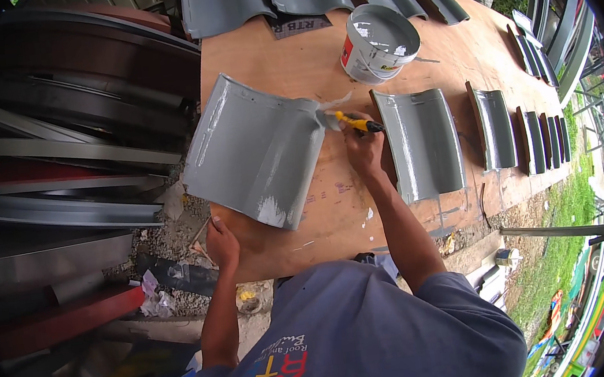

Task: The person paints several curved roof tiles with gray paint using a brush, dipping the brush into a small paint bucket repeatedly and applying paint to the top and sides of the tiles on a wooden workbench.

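Note:
A grey-painted curved roof tile (254,149) lies tilted at the left end of a plywood tabletop (289,65), with pale streaks across its surface. My right hand (364,151) is closed around the yellow and black handle of a paintbrush (355,121). Its bristles meet the tile's right edge near the upper corner. Below the tile's lower left edge, my left hand (222,244) is beside the tabletop's corner, thumb pointing up. Its other fingers are mostly hidden. Beyond the brush stands a white bucket (371,63) with grey paint in it.
More grey tiles (424,142) stand in a row to the right, and others (228,6) line the far edge. Stacked curved metal sheets (69,147) crowd the left side over gravel. Grass (556,257) lies beyond the table at the right.

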### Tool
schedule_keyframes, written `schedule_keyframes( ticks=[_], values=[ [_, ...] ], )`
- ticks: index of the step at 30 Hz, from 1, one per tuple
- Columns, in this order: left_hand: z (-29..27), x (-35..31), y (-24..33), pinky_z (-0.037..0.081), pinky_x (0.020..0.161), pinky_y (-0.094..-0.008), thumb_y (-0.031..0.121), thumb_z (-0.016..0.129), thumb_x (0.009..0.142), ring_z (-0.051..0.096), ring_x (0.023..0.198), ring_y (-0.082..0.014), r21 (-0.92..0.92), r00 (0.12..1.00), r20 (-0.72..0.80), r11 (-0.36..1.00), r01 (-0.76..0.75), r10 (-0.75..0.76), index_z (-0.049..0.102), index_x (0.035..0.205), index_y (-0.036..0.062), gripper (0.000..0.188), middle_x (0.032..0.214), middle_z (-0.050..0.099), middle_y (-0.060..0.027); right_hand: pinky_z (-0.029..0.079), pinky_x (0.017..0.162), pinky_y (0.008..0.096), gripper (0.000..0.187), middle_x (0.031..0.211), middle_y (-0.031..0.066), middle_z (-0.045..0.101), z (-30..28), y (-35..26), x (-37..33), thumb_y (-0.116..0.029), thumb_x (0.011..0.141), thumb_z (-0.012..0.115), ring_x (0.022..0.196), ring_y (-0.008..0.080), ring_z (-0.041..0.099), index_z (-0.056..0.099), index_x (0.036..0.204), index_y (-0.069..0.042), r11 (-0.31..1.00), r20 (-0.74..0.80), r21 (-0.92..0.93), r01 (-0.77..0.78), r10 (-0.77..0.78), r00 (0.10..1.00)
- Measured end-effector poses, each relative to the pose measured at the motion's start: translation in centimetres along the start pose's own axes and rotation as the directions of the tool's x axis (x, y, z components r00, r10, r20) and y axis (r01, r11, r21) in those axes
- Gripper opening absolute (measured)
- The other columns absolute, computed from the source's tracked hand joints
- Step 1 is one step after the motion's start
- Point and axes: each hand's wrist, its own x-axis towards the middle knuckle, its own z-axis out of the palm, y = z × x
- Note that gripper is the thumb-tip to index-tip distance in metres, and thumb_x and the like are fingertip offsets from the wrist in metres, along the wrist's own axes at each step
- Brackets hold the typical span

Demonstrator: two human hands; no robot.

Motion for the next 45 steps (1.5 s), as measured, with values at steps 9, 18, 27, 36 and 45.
schedule_keyframes(
  ticks=[9,18,27,36,45],
  values=[
    [-0.1,-0.2,-0.2,0.051,0.085,-0.0575,0.041,0.038,0.11,0.068,0.102,-0.0483,0.011,1.0,0.011,1.0,0.029,-0.029,0.063,0.128,0.0047,0.048,0.11,0.073,-0.0254,0.055,0.076,0.0357,0.02,0.097,0.0153,0.073,-0.3,0.9,1.9,-0.006,0.089,0.076,0.084,0.0255,0.071,0.072,0.107,0.001,1.0,0.046,0.013,-0.002,0.001,0.999],
    [1.0,0.0,-1.7,0.05,0.084,-0.0591,0.04,0.039,0.11,0.067,0.101,-0.0492,-0.06,0.999,-0.049,0.998,-0.013,0.01,0.064,0.12,0.005,0.045,0.108,0.071,-0.028,0.055,0.071,0.0392,0.014,0.093,0.0177,0.071,1.0,-4.2,-2.6,-0.004,0.091,0.074,0.081,0.032,0.07,0.068,0.103,0.002,0.938,0.362,-0.111,0.329,-0.27,0.892],
    [0.1,0.3,-1.0,0.05,0.083,-0.0588,0.039,0.04,0.109,0.067,0.097,-0.0491,-0.061,0.999,-0.027,0.998,0.03,-0.031,0.064,0.112,0.0058,0.041,0.102,0.071,-0.0263,0.056,0.069,0.0367,0.022,0.093,0.0145,0.068,1.4,-8.2,-13.6,-0.002,0.089,0.076,0.079,0.0282,0.07,0.066,0.109,0.0,0.972,0.794,0.171,0.163,-0.234,0.562],
    [-0.6,-0.1,-1.2,0.052,0.085,-0.057,0.04,0.039,0.11,0.069,0.098,-0.0451,-0.061,0.998,0.023,0.996,0.063,-0.061,0.06,0.116,0.005,0.041,0.105,0.072,-0.0232,0.055,0.061,0.0263,0.019,0.097,0.0117,0.067,1.2,-7.3,-11.6,0.001,0.097,0.069,0.075,0.0124,0.064,0.063,0.113,0.007,0.976,0.801,0.135,-0.168,-0.007,0.599],
    [-0.5,0.1,-1.5,0.054,0.085,-0.0558,0.04,0.043,0.108,0.069,0.099,-0.0432,-0.072,0.996,0.04,0.994,0.078,-0.076,0.061,0.112,0.0038,0.041,0.105,0.072,-0.0227,0.055,0.062,0.0268,0.017,0.093,0.011,0.067,1.7,-6.8,-11.3,0.003,0.096,0.068,0.076,0.0129,0.064,0.064,0.113,0.006,0.97,0.748,0.243,0.029,-0.206,0.63]
  ],
)
